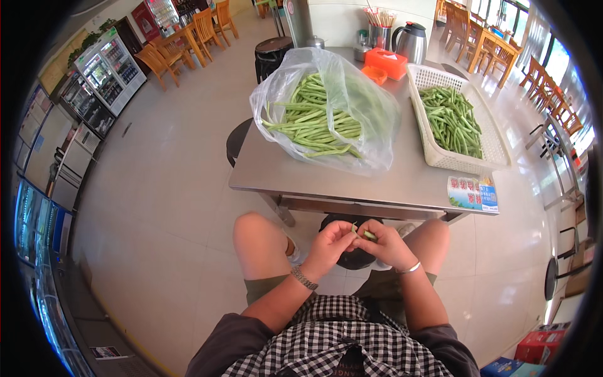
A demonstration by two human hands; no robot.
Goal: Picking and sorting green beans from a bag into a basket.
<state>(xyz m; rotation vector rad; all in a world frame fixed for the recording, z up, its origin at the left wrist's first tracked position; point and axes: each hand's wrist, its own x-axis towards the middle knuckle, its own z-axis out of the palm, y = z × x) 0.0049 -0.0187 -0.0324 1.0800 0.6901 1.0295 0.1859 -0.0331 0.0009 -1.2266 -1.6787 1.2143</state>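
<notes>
My left hand [330,246] and my right hand [388,245] meet above my lap, fingertips almost touching. Between the left thumb and fingers is the thin end of a green bean [354,229]. Short green bean pieces [370,235] poke out of my right hand's curled fingers. On the steel table [292,172] before me, a clear plastic bag [377,113] lies open with long green beans [325,118] inside. To its right, a white perforated plastic basket [492,136] holds shorter green bean pieces [450,120].
Below my hands sits a round black object [351,261], partly hidden. At the table's back stand a steel thermos jug [411,42], an orange tissue box [387,63] and a chopstick holder [379,35]. A black stool [239,141] is at the table's left.
</notes>
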